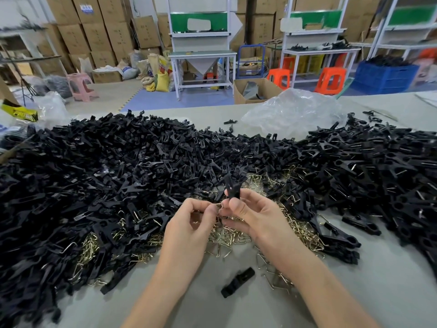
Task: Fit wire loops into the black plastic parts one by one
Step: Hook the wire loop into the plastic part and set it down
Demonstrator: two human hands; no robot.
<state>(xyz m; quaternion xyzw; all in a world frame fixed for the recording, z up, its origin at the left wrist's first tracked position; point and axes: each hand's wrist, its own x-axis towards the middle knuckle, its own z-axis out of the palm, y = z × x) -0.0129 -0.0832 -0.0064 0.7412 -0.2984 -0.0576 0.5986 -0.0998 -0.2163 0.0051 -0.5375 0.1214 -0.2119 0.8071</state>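
Both hands work close together above the counter (pixel 212 311), with the fingertips nearly touching. The right hand (pixel 255 216) grips one black plastic part (pixel 233 187) between thumb and fingers. The part stands roughly upright, its forked end pointing away from the person. The left hand (pixel 191 220) pinches a wire loop (pixel 218 205) between thumb and forefinger, at the lower end of the held part. Whether the loop is seated in the part cannot be determined, because the fingers cover the joint.

Directly beneath the hands lies a scatter of loose wire loops (pixel 227 237), brass-coloured, spreading left and right on the counter. A large heap of black plastic parts (pixel 106 176) covers the counter to the left of the hands and behind them. A second heap (pixel 378 166) lies to the right, and several of its parts show wire. A single black part (pixel 237 281) lies apart on bare counter between the forearms. A crumpled clear plastic bag (pixel 290 112) rests behind the heaps. On the floor beyond stand orange stools (pixel 329 80) and a blue crate (pixel 387 75).
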